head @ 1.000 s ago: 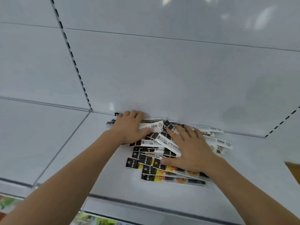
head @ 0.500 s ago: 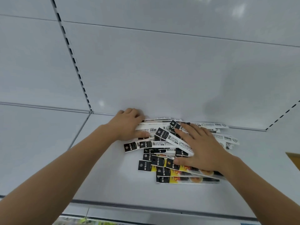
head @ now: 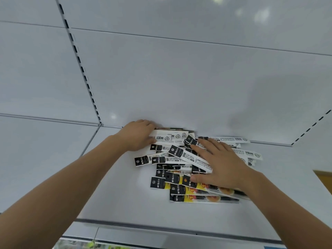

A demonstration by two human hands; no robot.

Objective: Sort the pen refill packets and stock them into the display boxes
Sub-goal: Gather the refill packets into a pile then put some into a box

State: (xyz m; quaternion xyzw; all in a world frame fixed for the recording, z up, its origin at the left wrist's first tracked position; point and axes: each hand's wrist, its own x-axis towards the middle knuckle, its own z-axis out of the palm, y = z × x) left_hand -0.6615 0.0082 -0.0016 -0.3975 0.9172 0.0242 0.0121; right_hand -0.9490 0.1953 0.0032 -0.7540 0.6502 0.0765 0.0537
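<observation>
— Moved since a moment before? Pile of refill packets (head: 181, 159) slid slightly rightward on the shelf (head: 111, 198), still against the back panel (head: 179, 83).

— Risk? Could spill loose packets off the front edge if raked too hard; yellow packets (head: 206, 194) lay nearest it.

— Hands? Right hand (head: 221, 166) lay flat, fingers straight, pressing the pile. Left hand (head: 138, 134) curled round the white packets (head: 168, 136) at the rear.

Right hand (head: 221, 164) hides the packets (head: 181, 155) beneath; packet print too small
</observation>
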